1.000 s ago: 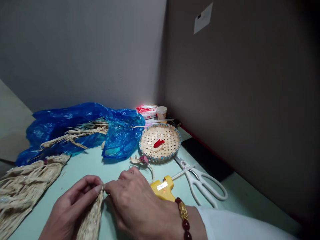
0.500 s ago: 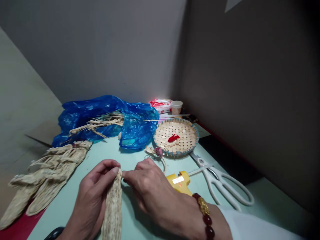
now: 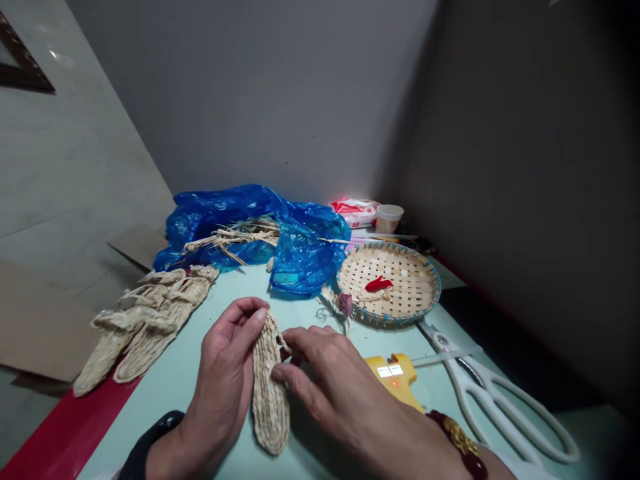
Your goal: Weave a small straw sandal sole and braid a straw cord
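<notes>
A woven straw sandal sole [image 3: 271, 410] stands out from my left hand [image 3: 225, 367], pinched near its top end between thumb and fingers. From that end a loose straw cord [image 3: 281, 337] runs to the fingertips of my right hand [image 3: 333, 377], which are closed on it. My right thumb lies against the sole's right edge. Beside my right wrist is a yellow hot glue gun [image 3: 400, 377], its small red light lit and partly hidden by the wrist. Straw sandals [image 3: 160, 317] lie at the left edge of the table.
White-handled scissors [image 3: 480, 380] lie at right. Behind stands a round woven basket [image 3: 410, 280] with a red piece [image 3: 379, 284] in it. A blue plastic bag [image 3: 310, 260] holds straw [image 3: 240, 235]. A paper cup [image 3: 389, 219] and red-white packet [image 3: 355, 212] are at the back.
The view has shifted left, so things appear further right. The sole has tilted and more of it shows. My right hand has drawn away from its tip, exposing the cord.
</notes>
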The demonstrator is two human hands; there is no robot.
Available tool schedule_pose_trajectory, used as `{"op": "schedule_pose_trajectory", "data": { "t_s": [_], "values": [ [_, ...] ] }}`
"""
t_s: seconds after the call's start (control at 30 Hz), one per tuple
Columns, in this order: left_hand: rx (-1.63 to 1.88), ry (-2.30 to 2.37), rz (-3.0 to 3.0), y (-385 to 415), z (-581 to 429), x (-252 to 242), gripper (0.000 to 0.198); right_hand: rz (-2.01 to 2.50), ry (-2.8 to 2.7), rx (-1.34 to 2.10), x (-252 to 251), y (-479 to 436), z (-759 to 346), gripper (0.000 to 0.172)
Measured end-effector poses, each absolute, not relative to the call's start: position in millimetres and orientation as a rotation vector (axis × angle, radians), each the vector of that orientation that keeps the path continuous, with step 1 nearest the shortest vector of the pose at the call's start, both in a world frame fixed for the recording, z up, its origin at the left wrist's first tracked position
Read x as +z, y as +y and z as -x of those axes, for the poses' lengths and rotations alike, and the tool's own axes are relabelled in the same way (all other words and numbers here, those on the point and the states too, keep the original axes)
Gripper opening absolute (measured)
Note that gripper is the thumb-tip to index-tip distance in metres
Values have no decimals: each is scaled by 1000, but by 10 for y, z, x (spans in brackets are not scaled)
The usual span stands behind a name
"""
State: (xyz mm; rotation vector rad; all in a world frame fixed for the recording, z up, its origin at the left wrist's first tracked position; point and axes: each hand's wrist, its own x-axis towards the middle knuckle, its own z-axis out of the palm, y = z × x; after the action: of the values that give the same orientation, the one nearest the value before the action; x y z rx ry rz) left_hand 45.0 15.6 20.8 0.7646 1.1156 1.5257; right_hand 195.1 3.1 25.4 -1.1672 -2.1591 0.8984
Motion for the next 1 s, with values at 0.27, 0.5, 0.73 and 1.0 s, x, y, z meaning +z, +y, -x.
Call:
{"op": "schedule_pose_trajectory", "data": {
  "t_s": [0.27, 0.5, 0.73, 1.0],
  "values": [
    [1445, 1118, -867, 165, -380, 220, 9, 1177, -2146, 874, 288, 108, -2021, 17],
    [1416, 1418, -1065, 290, -17, 141, 19, 1085, -2116, 998, 397, 275, -2138, 23],
    [1195, 1379, -1120, 322, 120, -3, 18, 1157, -2070, 983, 507, 375, -2209, 22],
    [944, 1260, -1076, 263, 20, -110, 29, 1166, -2039, 1012, 476, 411, -2229, 22]
  ]
}}
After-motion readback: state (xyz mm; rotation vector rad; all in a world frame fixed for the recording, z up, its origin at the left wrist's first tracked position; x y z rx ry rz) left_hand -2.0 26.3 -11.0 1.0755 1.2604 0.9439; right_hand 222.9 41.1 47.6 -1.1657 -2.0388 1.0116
